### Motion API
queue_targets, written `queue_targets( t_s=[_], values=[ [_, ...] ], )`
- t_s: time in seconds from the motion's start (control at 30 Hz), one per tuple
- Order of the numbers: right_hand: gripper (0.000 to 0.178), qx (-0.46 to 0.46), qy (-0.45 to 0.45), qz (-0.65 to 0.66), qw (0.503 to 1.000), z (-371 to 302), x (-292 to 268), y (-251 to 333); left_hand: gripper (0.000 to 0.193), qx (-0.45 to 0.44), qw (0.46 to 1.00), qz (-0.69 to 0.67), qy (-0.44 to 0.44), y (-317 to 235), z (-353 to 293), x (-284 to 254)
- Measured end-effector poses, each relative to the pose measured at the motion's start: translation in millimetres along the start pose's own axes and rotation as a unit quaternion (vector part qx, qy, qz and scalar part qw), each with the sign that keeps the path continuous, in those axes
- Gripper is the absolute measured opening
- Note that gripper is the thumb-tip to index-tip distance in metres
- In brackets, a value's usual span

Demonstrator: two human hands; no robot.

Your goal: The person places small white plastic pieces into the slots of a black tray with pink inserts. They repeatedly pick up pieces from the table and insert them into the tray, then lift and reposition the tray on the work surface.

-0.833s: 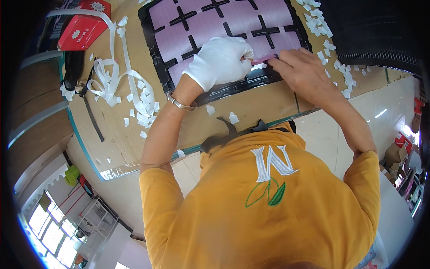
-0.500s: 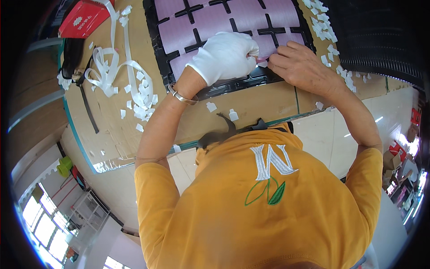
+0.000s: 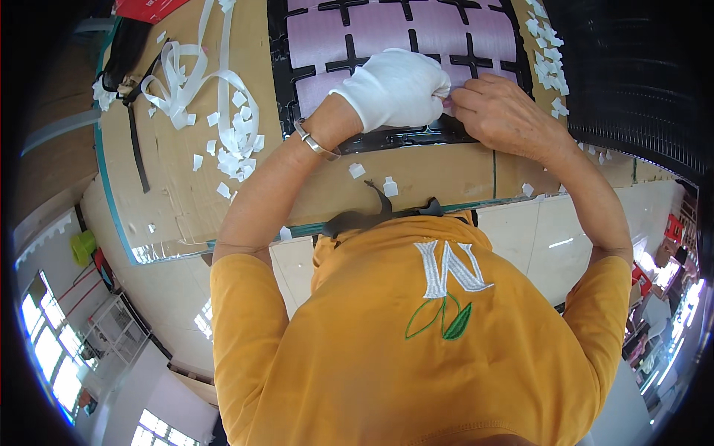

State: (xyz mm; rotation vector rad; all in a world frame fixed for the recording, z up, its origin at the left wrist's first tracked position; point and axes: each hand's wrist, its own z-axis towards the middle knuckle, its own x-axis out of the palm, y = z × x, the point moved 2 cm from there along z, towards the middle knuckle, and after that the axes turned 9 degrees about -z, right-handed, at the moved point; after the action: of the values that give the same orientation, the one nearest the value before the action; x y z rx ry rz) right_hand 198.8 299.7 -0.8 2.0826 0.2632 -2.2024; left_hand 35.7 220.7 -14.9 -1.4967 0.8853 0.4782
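- Our gloved left hand and bare right hand meet at the near edge of the pink sheet in its black tray.
- Both sets of fingers pinch together at one spot on that edge; what they grip is hidden.
- The sheet stretches away from us; the tabletop lies open on the left, with white scraps there.

Black tray of pink square sheets, black cross gaps, flat on cardboard-covered bench
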Motion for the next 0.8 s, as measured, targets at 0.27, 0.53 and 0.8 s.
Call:
queue_targets(
  t_s=[0.27, 0.53, 0.8],
  values=[
    [0.006, 0.083, 0.014, 0.076, 0.994, -2.8, 8.8, -10.3, 0.021, -0.011, 1.0, 0.015, 0.016, 1.2, 3.0, 0.3],
    [0.011, 0.109, 0.006, 0.101, 0.989, -7.5, 9.8, -10.5, 0.02, -0.006, 1.0, 0.011, 0.011, 2.1, 3.4, 1.2],
    [0.021, 0.172, -0.113, 0.065, 0.976, -11.6, -12.2, -13.3, 0.018, 0.028, 1.0, -0.006, -0.013, 3.2, 0.1, 2.1]
  ],
)
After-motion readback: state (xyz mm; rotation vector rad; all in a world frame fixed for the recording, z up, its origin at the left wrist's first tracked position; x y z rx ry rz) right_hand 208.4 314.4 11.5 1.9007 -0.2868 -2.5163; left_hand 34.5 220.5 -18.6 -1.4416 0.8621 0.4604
